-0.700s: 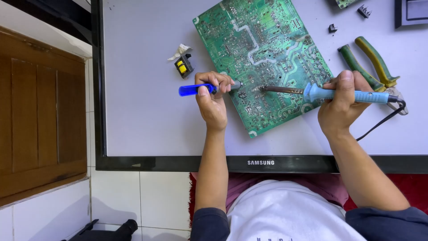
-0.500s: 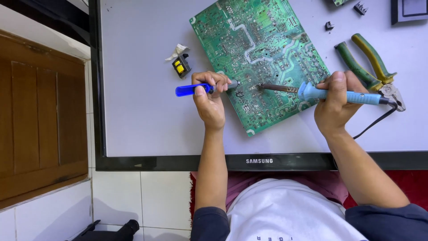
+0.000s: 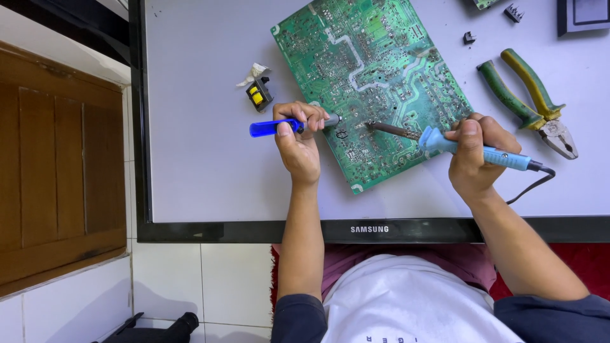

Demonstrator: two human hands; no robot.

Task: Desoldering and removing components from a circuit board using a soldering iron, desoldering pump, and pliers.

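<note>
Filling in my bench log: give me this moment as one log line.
left hand: holds blue-handled tool at circuit board | right hand: holds soldering iron, tip on board | pliers: idle

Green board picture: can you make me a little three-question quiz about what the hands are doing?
1. True or false: the right hand holds the pliers.
2. Which tool does the left hand hold? A) blue-handled tool B) hammer C) scissors
3. Fill in: the soldering iron tip touches the green ____.

Key: 1. False, the pliers lie apart on the white surface; it holds the soldering iron. 2. A. 3. circuit board.
</note>
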